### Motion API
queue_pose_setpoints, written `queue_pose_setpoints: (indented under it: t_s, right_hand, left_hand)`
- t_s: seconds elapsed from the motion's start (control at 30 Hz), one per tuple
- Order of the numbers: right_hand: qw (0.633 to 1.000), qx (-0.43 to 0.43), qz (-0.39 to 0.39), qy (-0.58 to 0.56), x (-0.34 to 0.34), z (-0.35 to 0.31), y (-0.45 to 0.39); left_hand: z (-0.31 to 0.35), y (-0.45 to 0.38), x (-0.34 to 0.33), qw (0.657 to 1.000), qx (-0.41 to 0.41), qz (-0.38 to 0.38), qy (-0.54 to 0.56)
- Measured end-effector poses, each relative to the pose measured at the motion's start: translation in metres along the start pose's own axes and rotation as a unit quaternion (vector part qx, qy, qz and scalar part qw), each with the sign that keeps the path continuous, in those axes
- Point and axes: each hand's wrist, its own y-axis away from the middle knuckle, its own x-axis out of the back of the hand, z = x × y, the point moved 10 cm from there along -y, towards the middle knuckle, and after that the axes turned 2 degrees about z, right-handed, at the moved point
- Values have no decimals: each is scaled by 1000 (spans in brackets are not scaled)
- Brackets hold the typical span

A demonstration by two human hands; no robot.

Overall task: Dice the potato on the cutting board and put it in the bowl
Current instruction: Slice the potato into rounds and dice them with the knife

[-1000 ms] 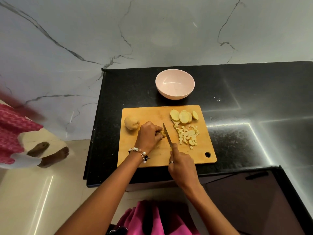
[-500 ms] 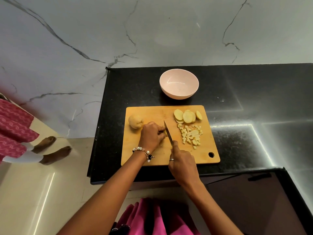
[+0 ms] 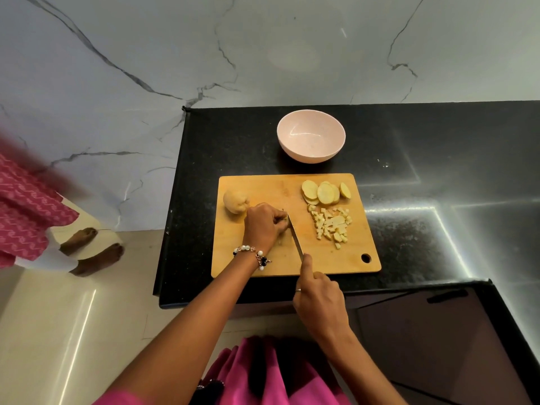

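Your left hand (image 3: 264,225) sits curled on the cutting board (image 3: 263,185), fingers bunched down over a small bit of potato that is mostly hidden under them, so you cannot see its shape. Your right hand (image 3: 320,299) is clenched around the handle of the knife (image 3: 295,236), with the forefinger laid straight along the top of the blade. The blade runs from your right hand up to the fingertips of your left, its tip touching or just beside them.

The potato chunk (image 3: 235,202) lies uncut near the board's left edge, just behind your left hand. The potato slices (image 3: 324,192) overlap in a short row at the far right of the board, and the diced pieces (image 3: 331,225) lie in a loose heap just in front of them, right of the blade. The pink bowl (image 3: 311,157) stands on the black counter (image 3: 423,171) just beyond the board, with no potato in it. A beaded bracelet (image 3: 254,254) circles your left wrist. Another person's bare feet (image 3: 93,252) stand on the floor to the left.
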Motion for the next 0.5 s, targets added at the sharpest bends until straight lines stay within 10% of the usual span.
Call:
queue_pose_setpoints:
  t_s: [0.5]
  right_hand:
    - [999,12,29,6,9,-23,-40]
  left_hand:
    - [5,16,13,994,-75,79,4]
